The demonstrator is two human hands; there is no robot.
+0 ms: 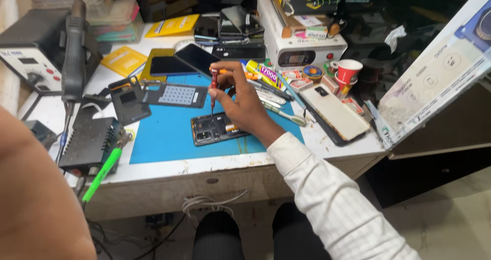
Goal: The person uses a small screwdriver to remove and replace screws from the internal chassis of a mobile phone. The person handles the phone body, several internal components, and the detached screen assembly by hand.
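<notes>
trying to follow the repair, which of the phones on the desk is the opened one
The phone on the blue mat, under the right hand: the opened phone shows its dark insides, with the red screwdriver tip on it. The white phone and the others are closed.

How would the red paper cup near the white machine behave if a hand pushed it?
The red paper cup looks thin-walled and probably light, so a push would likely slide or tip it easily. It seems to sit on top of another cup, which may make it less steady. It stands among small items beside the white machine, so it could knock those over.
</notes>
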